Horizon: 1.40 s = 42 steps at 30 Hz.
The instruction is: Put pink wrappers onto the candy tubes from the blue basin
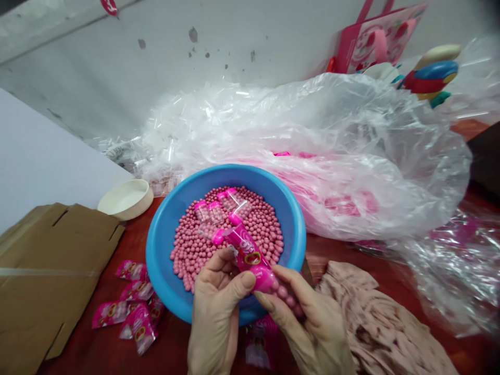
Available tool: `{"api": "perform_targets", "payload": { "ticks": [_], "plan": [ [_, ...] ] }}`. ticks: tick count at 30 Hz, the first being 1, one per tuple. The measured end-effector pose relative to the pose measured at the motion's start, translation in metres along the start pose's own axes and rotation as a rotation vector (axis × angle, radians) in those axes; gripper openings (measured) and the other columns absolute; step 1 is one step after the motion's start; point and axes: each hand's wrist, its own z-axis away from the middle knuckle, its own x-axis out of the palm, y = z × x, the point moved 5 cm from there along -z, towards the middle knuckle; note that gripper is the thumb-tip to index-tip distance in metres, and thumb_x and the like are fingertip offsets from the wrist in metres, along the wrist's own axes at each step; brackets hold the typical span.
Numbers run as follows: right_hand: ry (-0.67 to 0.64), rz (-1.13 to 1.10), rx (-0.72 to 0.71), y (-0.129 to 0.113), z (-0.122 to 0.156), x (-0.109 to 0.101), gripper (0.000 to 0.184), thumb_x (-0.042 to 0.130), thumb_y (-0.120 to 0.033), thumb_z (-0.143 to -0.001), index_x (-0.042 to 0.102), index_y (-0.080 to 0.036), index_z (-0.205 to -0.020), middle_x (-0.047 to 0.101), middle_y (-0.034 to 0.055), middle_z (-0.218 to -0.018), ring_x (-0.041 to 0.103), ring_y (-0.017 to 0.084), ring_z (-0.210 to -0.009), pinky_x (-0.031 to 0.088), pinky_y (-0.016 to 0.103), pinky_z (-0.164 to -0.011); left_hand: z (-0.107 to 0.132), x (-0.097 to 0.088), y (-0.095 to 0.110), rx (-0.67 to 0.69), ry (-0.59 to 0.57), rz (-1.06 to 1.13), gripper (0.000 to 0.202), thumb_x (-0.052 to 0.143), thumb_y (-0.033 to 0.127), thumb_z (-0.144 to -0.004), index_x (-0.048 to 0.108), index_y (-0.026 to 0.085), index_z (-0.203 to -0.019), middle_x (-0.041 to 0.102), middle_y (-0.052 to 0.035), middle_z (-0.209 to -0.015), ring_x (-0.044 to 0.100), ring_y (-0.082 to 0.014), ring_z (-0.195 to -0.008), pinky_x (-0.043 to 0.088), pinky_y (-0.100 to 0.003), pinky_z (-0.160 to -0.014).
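Note:
In front of me, over the near rim of a blue basin, both hands are closed. My left hand pinches a pink printed plastic packet between thumb and fingers. The fingers of my right hand grip a small clear bottle with pink balls inside and a pink cap. Its capped end meets the packet's lower end; whether it is inside the packet I cannot tell. Pink balls fill the bottom of the basin, and several clear bottles with pink caps lie on them.
Several filled pink packets lie left of the basin; another packet is below it. Cardboard and a white shallow dish are at left. Large clear plastic bags spread behind. A brownish cloth lies right.

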Motion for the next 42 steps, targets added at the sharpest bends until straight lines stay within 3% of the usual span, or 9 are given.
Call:
{"api": "perform_targets", "payload": {
  "ticks": [9,15,19,24,30,33,35,38,42],
  "plan": [
    [0.036,-0.046,-0.029,-0.006,0.008,0.001,0.020,0.052,-0.028,-0.091,0.052,-0.025,-0.111,0.064,-0.0045,-0.073,0.063,0.008,-0.057,0.049,0.011,-0.056,0.009,-0.007,-0.007,-0.090,0.046,0.117,0.036,0.088,0.009,-0.044,0.074,0.019,-0.076,0.076,-0.0042,-0.069,0.069,-0.0139,-0.060,0.056,-0.020,-0.058],
    [0.047,0.081,-0.103,-0.008,0.008,0.000,0.019,0.048,-0.028,-0.093,0.051,-0.020,-0.111,0.067,-0.0015,-0.076,0.065,0.009,-0.058,0.051,0.014,-0.056,0.012,-0.002,-0.006,-0.129,0.049,0.121,0.023,0.087,0.010,-0.046,0.075,0.020,-0.064,0.074,0.0009,-0.058,0.067,-0.0087,-0.052,0.053,-0.012,-0.053],
    [0.110,0.106,-0.146,-0.009,0.010,-0.001,0.022,0.048,-0.028,-0.093,0.054,-0.016,-0.112,0.071,0.0018,-0.082,0.068,0.010,-0.062,0.052,0.015,-0.059,0.013,-0.002,-0.008,-0.119,0.057,0.074,0.020,0.086,0.012,-0.050,0.075,0.018,-0.066,0.076,-0.0031,-0.064,0.068,-0.0112,-0.056,0.055,-0.017,-0.059],
    [0.250,0.035,-0.070,-0.010,0.015,0.001,0.028,0.052,-0.027,-0.092,0.057,-0.021,-0.118,0.072,0.0024,-0.103,0.070,0.011,-0.080,0.051,0.016,-0.075,0.015,-0.005,-0.013,-0.119,-0.004,0.125,0.020,0.085,0.013,-0.052,0.076,0.021,-0.068,0.077,-0.0032,-0.069,0.069,-0.0134,-0.060,0.057,-0.022,-0.064],
    [0.269,-0.084,0.044,-0.008,0.015,0.001,0.025,0.055,-0.030,-0.090,0.061,-0.027,-0.114,0.074,-0.0037,-0.096,0.070,0.009,-0.069,0.054,0.014,-0.064,0.017,-0.006,-0.016,-0.126,-0.011,0.156,0.017,0.085,0.022,-0.055,0.077,0.021,-0.070,0.077,-0.0051,-0.071,0.071,-0.0199,-0.065,0.057,-0.033,-0.073],
    [0.213,-0.131,0.072,-0.005,0.010,0.000,0.025,0.052,-0.030,-0.091,0.061,-0.031,-0.115,0.074,-0.0054,-0.093,0.070,0.009,-0.065,0.054,0.014,-0.059,0.017,-0.005,-0.017,-0.125,0.014,0.188,0.020,0.083,0.033,-0.057,0.076,0.018,-0.069,0.077,-0.0077,-0.074,0.072,-0.0207,-0.067,0.057,-0.031,-0.073],
    [0.194,-0.171,0.104,-0.002,0.007,0.000,0.025,0.051,-0.029,-0.092,0.061,-0.033,-0.114,0.074,-0.0077,-0.091,0.069,0.007,-0.064,0.053,0.012,-0.059,0.017,-0.004,-0.017,-0.114,0.010,0.164,0.018,0.085,0.028,-0.055,0.076,0.019,-0.068,0.078,-0.0063,-0.073,0.072,-0.0200,-0.068,0.057,-0.029,-0.072],
    [0.241,-0.195,0.096,-0.002,0.009,0.000,0.027,0.052,-0.028,-0.092,0.060,-0.036,-0.116,0.074,-0.0093,-0.095,0.070,0.006,-0.069,0.053,0.011,-0.062,0.020,-0.003,-0.017,-0.104,0.048,0.141,0.019,0.087,0.019,-0.049,0.076,0.021,-0.064,0.078,-0.0027,-0.071,0.072,-0.0178,-0.065,0.058,-0.026,-0.069],
    [0.364,-0.108,0.021,-0.007,0.018,0.001,0.029,0.052,-0.029,-0.092,0.060,-0.036,-0.119,0.073,-0.0082,-0.105,0.070,0.009,-0.083,0.051,0.016,-0.073,0.030,0.000,-0.019,-0.061,0.220,0.200,0.026,0.091,0.021,-0.038,0.075,0.022,-0.058,0.076,0.0011,-0.062,0.070,-0.0115,-0.057,0.055,-0.014,-0.061]
  ]
}}
